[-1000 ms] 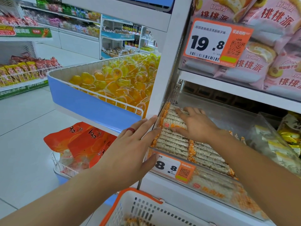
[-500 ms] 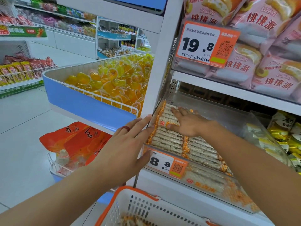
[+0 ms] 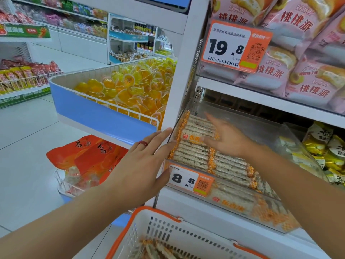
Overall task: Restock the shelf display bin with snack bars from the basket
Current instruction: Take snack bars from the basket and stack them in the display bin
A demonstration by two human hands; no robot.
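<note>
In the clear display bin (image 3: 276, 128), my right hand (image 3: 228, 139) lies flat, fingers spread, on two rows of snack bars (image 3: 192, 156). My left hand (image 3: 139, 165), fingers straight, presses the bin's corner. One basket (image 3: 168, 232) below holds more bars.

Both forearms are bare, with no sleeves in view. The left hand (image 3: 138, 169) wears 1 red ring (image 3: 143, 143) on a finger. The right hand (image 3: 226, 140) is blurred and shows no jewellery or glove.
</note>
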